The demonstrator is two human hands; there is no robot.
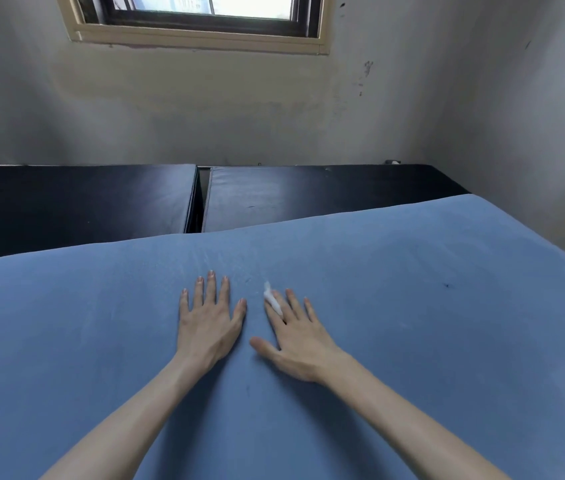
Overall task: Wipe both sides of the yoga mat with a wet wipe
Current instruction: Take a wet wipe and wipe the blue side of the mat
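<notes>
- Two bare hands lay on one flat blue foam yoga mat (412, 323): left hand (208, 323) spread flat, right hand (295, 344) flat, one small white wet wipe (271, 299) pinned at its forefinger.
- Beyond, two black padded mats (76, 206).
- Farthest, one cream-framed window (198, 22).

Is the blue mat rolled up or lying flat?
Flat. The blue mat is spread out wide, with no roll or fold in view. Both hands, left hand and right hand, lie on it with straight fingers.
</notes>
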